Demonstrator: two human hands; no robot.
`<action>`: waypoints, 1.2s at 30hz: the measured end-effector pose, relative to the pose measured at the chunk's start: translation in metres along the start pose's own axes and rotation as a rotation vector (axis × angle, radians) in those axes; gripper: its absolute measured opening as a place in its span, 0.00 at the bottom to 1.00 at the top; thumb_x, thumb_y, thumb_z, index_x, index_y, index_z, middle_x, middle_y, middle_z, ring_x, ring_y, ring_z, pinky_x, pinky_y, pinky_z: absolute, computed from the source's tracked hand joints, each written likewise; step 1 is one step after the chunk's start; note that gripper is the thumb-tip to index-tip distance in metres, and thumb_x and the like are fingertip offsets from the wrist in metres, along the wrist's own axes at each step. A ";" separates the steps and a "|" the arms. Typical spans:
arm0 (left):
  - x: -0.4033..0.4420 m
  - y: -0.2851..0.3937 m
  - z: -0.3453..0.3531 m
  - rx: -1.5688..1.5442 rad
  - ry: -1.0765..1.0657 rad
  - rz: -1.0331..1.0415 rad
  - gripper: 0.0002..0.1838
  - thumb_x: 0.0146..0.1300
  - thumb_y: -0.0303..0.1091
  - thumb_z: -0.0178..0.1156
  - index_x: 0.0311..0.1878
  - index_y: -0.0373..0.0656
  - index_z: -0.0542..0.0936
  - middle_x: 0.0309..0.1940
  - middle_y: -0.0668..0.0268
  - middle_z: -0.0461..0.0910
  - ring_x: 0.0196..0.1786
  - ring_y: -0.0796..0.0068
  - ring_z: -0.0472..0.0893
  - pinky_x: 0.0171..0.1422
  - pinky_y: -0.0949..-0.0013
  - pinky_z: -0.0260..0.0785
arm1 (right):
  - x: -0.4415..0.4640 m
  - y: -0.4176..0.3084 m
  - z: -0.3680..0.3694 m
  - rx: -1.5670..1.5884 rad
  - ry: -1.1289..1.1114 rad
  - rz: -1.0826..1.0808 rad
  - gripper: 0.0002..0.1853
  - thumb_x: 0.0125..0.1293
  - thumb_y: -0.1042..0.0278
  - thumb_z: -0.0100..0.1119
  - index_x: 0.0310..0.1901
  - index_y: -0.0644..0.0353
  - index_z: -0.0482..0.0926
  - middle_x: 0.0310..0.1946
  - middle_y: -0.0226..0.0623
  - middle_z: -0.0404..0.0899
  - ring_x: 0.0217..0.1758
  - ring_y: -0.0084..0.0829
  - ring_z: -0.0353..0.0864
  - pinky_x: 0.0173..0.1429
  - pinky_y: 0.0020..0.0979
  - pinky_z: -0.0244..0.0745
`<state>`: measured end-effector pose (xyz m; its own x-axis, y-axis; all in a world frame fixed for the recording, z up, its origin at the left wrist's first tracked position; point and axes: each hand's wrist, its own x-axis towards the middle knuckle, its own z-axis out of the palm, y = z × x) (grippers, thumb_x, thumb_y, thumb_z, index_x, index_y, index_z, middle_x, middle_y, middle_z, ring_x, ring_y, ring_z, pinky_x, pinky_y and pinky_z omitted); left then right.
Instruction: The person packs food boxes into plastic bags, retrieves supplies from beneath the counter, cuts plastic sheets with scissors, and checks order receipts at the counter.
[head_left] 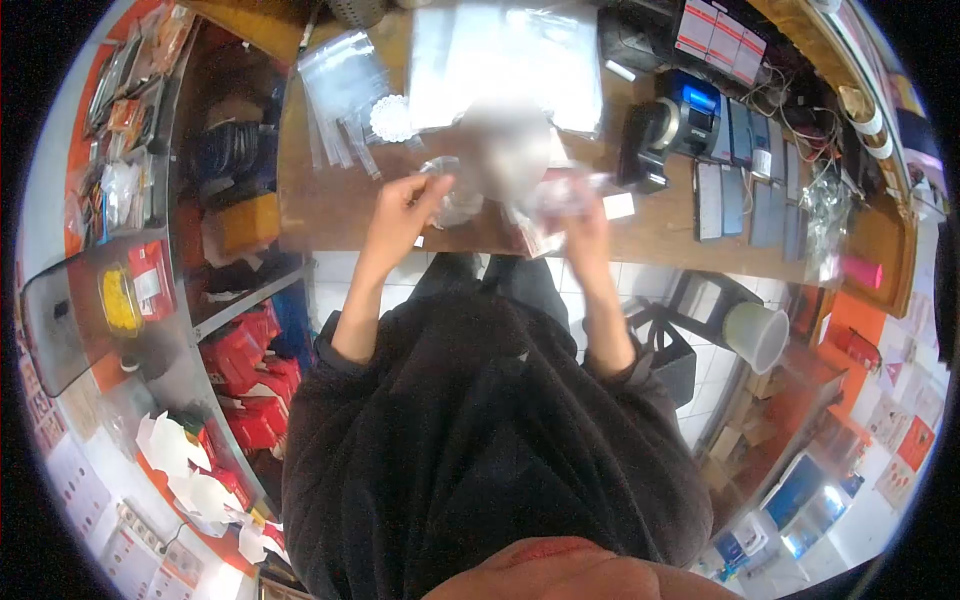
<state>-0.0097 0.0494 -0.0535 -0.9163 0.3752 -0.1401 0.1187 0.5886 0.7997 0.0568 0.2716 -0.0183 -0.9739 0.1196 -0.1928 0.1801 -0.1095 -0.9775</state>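
Note:
Over the front edge of the wooden table, my left hand (411, 205) has its fingers drawn together at a crumpled clear plastic piece (458, 202). My right hand (586, 222) is blurred and closed around another clear plastic piece (568, 194). Between and beyond the hands is a smeared greyish-white round shape (508, 150) that I cannot make out. Below it, close to my right hand, lies a small white and red printed paper (537, 236). A white scalloped disc (391, 119) rests further back on the left.
On the wooden table (330, 215) are clear plastic bags (345, 80), a stack of white sheets (500, 60), a tape dispenser (645, 145), a label printer (695, 115) and several phones (722, 200). Shelves stand at the left. A bin (755, 338) is below right.

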 end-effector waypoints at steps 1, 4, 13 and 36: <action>-0.002 0.002 0.002 -0.395 -0.057 -0.149 0.12 0.61 0.37 0.59 0.31 0.36 0.76 0.20 0.66 0.70 0.26 0.78 0.68 0.41 0.71 0.58 | -0.007 0.018 0.010 -0.390 0.002 -0.070 0.14 0.64 0.65 0.51 0.44 0.68 0.74 0.35 0.45 0.79 0.32 0.37 0.76 0.39 0.37 0.71; -0.010 0.005 0.012 -0.815 -0.095 -0.276 0.12 0.62 0.34 0.59 0.32 0.33 0.76 0.21 0.64 0.73 0.26 0.82 0.69 0.34 0.75 0.62 | -0.010 0.005 0.037 -0.544 -0.257 -0.150 0.19 0.64 0.59 0.54 0.45 0.70 0.71 0.40 0.57 0.72 0.46 0.50 0.71 0.52 0.45 0.65; -0.024 0.004 -0.004 -0.691 -0.286 -0.306 0.17 0.70 0.40 0.49 0.36 0.35 0.77 0.25 0.67 0.76 0.27 0.81 0.70 0.38 0.77 0.64 | -0.007 -0.003 0.015 -0.533 -0.293 -0.137 0.12 0.61 0.75 0.49 0.45 0.70 0.71 0.44 0.58 0.72 0.51 0.56 0.68 0.58 0.45 0.63; 0.005 0.062 0.045 -1.149 0.348 -0.378 0.08 0.62 0.33 0.52 0.37 0.37 0.74 0.28 0.70 0.72 0.33 0.79 0.70 0.43 0.73 0.63 | 0.376 0.081 -0.244 -1.161 0.015 -0.495 0.07 0.56 0.64 0.62 0.33 0.57 0.83 0.34 0.44 0.82 0.41 0.44 0.81 0.47 0.39 0.74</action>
<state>0.0100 0.1201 -0.0310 -0.8931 0.0079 -0.4497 -0.4132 -0.4095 0.8134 -0.2616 0.5480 -0.1909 -0.9712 -0.0884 0.2211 -0.1807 0.8785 -0.4423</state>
